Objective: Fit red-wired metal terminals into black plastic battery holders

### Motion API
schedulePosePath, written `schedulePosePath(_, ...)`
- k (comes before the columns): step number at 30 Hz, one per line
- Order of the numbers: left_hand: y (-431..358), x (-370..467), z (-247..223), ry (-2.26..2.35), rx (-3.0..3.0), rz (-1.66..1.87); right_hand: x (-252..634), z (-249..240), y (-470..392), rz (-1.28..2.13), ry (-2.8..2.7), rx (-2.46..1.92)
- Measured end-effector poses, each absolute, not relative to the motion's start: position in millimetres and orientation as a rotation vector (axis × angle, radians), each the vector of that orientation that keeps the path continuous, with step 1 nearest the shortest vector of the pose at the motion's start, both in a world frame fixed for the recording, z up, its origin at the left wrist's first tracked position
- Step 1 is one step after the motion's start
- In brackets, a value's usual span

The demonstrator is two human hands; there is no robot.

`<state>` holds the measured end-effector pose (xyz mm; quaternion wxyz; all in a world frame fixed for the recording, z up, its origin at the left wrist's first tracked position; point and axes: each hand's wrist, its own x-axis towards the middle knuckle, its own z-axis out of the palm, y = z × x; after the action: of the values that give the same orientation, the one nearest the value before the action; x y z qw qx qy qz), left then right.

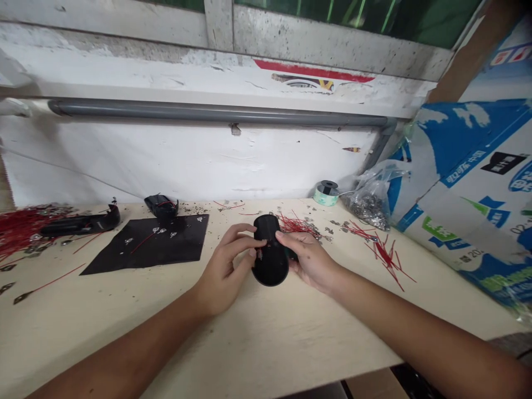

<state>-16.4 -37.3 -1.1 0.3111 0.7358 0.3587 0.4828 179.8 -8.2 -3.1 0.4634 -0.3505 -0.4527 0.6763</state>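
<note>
A black plastic housing (270, 269), long with rounded ends and a hollow inside, is held above the table near the middle of the view. My right hand (310, 257) grips its right side, thumb on the upper edge and fingers underneath. My left hand (233, 263) is at its left side, thumb and index finger brought close together over the hollow. A bit of red wire (260, 252) shows at those fingertips inside the housing. The fingers partly hide the wire's ends.
Red wires with metal tabs lie in a left pile (25, 230), behind the housing (297, 224) and at right (386, 255). A black sheet (153, 249) lies left, near two more black housings (78, 223). A tape roll (326, 193), a bag of metal parts (369, 199) and a printed carton (469, 194) stand right.
</note>
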Motion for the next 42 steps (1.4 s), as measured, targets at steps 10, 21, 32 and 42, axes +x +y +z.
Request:
schedulePosePath(10,-39.7,-8.5,8.5,0.940,1.342,1.093,183.6,0.2,-14.4,1.268,-1.684,-0.751)
schedulePosePath(21,-35.9,-10.9,6.9,0.881,1.330,1.006,179.8,2.9,-21.3,1.311,-1.679,-0.843)
schedulePosePath(32,-25.5,-15.7,-0.3,0.889,1.221,1.126,184.2,2.9,-15.4,1.068,-1.740,-0.907)
schedulePosePath(42,-17.6,-25.7,4.4,1.049,1.178,1.201,209.4,2.5,9.3,0.611,-1.703,-1.157)
